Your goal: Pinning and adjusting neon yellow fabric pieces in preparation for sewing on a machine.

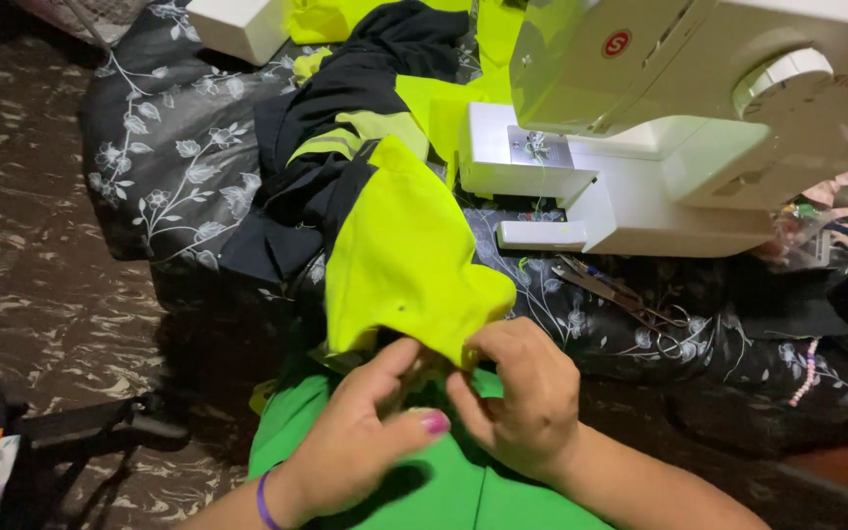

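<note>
1. Two hands on one garment: left hand (360,442) and right hand (522,397) meet at the lower edge of the neon yellow fabric (404,260).
2. Left hand: thumb and index curled toward each other, tips at the fabric hem just above them. Looks like a pinch on the hem, but the contact point is partly hidden by the right hand. Painted pink thumbnail faces the camera; purple wristband (264,501) on the wrist.
3. Right hand: fingers bunched and curled inward, gripping the fabric corner just beyond its knuckles. Fingertips themselves hidden under the hand.
4. Yellow fabric rises up and away from the fingertips as a folded flap. Past it, farther from the fingers, it joins a black garment section (345,108) with pale reflective stripes.
5. Green cloth (444,481) lies directly under both hands, on the wrist side of the fingers.
6. White sewing machine (679,128) sits beyond the right hand's fingers, well apart from them.
7. Scissors (610,290) lie between the right hand's knuckles and the machine base, on the dark floral cloth (169,157), not touched.
8. Floral cloth also extends out past the left fingers, on the far side of the black section.
</note>
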